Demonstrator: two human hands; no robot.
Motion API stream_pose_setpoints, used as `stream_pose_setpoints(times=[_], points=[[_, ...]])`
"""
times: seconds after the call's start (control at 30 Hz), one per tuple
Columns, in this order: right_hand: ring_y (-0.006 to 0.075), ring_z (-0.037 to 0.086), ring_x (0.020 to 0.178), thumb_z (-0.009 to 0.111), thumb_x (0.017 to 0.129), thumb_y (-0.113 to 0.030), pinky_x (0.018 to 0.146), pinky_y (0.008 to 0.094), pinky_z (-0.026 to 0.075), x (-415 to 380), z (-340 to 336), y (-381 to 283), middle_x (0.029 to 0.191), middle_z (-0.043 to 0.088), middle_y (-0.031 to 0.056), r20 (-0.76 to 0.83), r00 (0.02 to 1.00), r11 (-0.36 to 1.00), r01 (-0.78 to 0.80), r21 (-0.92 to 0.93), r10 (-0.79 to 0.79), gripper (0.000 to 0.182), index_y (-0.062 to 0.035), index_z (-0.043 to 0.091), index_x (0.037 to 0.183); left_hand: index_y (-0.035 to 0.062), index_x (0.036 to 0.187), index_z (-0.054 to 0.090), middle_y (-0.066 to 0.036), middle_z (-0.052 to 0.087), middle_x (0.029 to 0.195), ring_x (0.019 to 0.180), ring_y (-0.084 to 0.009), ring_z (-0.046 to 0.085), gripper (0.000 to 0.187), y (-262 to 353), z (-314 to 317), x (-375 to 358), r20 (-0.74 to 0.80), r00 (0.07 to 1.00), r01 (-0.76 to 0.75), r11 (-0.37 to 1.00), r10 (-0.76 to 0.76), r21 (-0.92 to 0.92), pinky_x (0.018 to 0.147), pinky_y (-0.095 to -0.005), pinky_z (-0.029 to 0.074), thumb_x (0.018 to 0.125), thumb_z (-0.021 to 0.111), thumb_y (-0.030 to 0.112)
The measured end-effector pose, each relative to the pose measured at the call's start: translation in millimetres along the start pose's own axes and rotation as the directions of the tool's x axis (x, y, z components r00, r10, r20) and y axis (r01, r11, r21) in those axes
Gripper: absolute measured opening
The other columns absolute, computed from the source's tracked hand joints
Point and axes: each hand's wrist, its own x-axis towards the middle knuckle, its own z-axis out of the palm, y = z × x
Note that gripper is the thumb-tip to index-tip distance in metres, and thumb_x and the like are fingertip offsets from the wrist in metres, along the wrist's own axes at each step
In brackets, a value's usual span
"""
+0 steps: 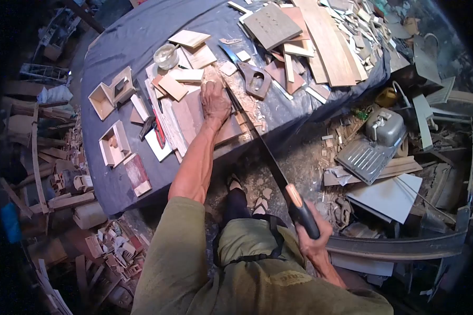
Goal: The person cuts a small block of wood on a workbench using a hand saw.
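Note:
My right hand [315, 229] is wrapped round the black and orange handle of a long handsaw [268, 155]. The blade runs up and left to the table, its far end beside my left hand [215, 100]. That hand presses down on a brown wooden board [189, 116] near the table's front edge, its fingers bent and close together. Sawdust lies around the blade. A second saw [255, 80] with a dark handle and blue-tinted blade rests to the right of my left hand. Red-handled pliers [158, 131] lie to the left.
The table has a dark cloth [136, 37]. Small wooden boxes [114, 143] stand on its left, a glass jar [166, 56] behind the board. Planks [328, 44] and offcuts pile up at the back right. On the floor at right lies a metal sink [386, 127] among scrap.

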Motion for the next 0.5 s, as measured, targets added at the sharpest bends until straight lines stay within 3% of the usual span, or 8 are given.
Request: stream_pose_setpoints(times=[0.07,0.17,0.37,0.5], points=[[0.0134,0.069,0.079,0.063,0.08,0.004,0.069,0.0272,0.053,13,9,-3,0.093,0.072,0.0162,-0.029,1.0,1.0,0.004,0.005,-0.004,0.053,-0.0014,0.06,0.132,0.0038,0.082,0.058,-0.017,0.056,0.091,0.094,-0.0379,0.053,0.007,2,3,-6,-0.006,1.0,-0.001,1.0,0.001,-0.029,0.082,-0.0485,0.044,0.076,0.056,0.002],[0.013,0.065,0.072,0.064,0.079,0.002,0.068,0.0276,0.052,47,39,2,0.086,0.068,0.0116,0.057,0.971,0.967,-0.237,0.091,0.233,0.053,-0.0041,0.061,0.132,0.0037,0.084,0.058,-0.018,0.056,0.091,0.094,-0.0383,0.053,0.006,-1,4,-5,0.023,1.0,-0.003,1.0,0.003,0.022,0.082,-0.0484,0.044,0.078,0.055,0.003],[0.0131,0.066,0.073,0.062,0.08,0.002,0.068,0.0279,0.052,-10,-4,-5,0.084,0.069,0.0114,-0.021,0.999,0.997,-0.039,0.068,0.04,0.051,-0.0035,0.062,0.131,0.0033,0.084,0.058,-0.017,0.056,0.09,0.092,-0.0387,0.054,0.007,-1,2,-2,-0.018,1.0,-0.005,1.0,0.005,-0.006,0.08,-0.0488,0.044,0.079,0.054,0.002],[0.0117,0.064,0.068,0.062,0.079,0.002,0.065,0.0273,0.052,45,36,5,0.079,0.067,0.0105,0.022,0.987,0.983,-0.163,0.087,0.162,0.053,-0.0032,0.06,0.132,0.0031,0.086,0.058,-0.018,0.057,0.09,0.091,-0.0389,0.054,0.009,-4,5,-6,0.001,1.0,-0.025,1.0,0.025,0.003,0.08,-0.0482,0.044,0.079,0.054,0.003]])
